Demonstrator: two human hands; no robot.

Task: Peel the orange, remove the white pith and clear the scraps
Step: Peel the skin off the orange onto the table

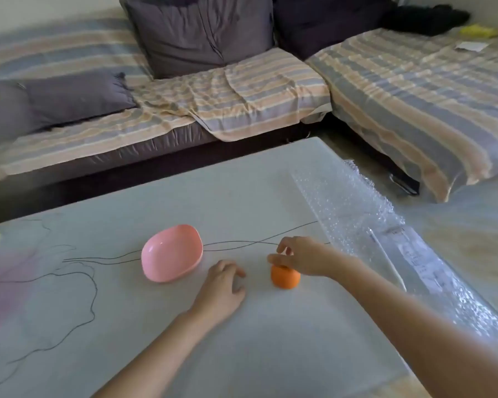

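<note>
My right hand sits on top of the orange, fingers bent over it. I cannot tell if it grips. The orange stands on the table, right under that hand. My left hand rests loose just beside it. The bowl, farther left, has nothing in it.

We see an orange orange, pink bowl, pale grey tabletop w/ thin black lines, peach-grey striped sofa cover, dark purple cushions.
</note>
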